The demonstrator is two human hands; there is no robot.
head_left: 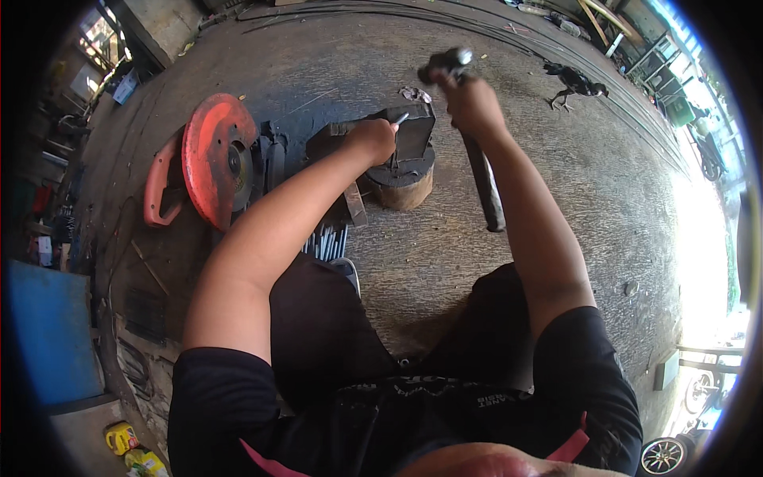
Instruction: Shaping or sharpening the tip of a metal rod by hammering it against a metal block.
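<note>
My left hand [373,141] is closed around a thin metal rod [403,118], whose bright end sticks out past the fingers. The rod is held at a dark anvil-like metal block [416,137], which stands on a round wooden stump [404,193]. To the right, my right hand [474,110] grips a hammer [485,187] near its head, raised beyond and right of the block. The hammer's dark handle hangs back toward me below the fist. Several cut metal rods [326,242] lie in a bundle by my left knee, partly hidden by my left arm and leg.
A red cut-off saw [203,163] stands on the floor at left. One black chicken [576,82] is at the far right. Long thin bars [509,40] lie across the far floor. A blue panel [52,326] stands at left, with yellow containers [122,438] below it.
</note>
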